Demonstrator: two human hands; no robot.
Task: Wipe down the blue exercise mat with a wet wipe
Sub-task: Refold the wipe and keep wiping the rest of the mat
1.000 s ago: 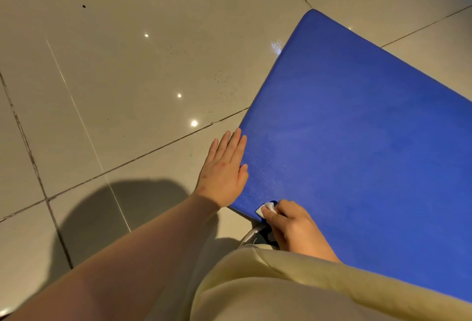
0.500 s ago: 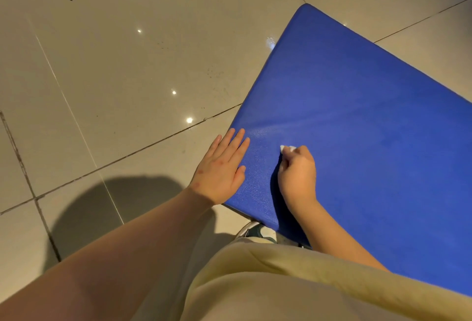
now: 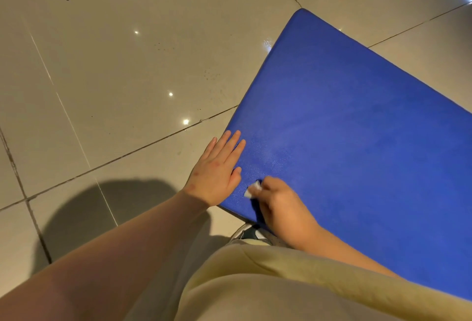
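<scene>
The padded blue exercise mat (image 3: 357, 142) lies flat on the glossy beige tiled floor (image 3: 127, 78), its near corner by the person's knee. The left hand (image 3: 217, 170) rests flat over the mat's left edge, fingers straight and close together, steadying it. The right hand (image 3: 281, 206) pinches a small folded white wet wipe (image 3: 251, 189) against the surface. Half a second ago that hand was further up the mat; it is now back near the corner, which suggests short back-and-forth strokes. Most of the mat looks unwiped.

The left grip (image 3: 217, 170) is lying flat, fingers straight, while the right grip (image 3: 283, 206) is pinching the wet wipe (image 3: 251, 190), fingers curled.
</scene>
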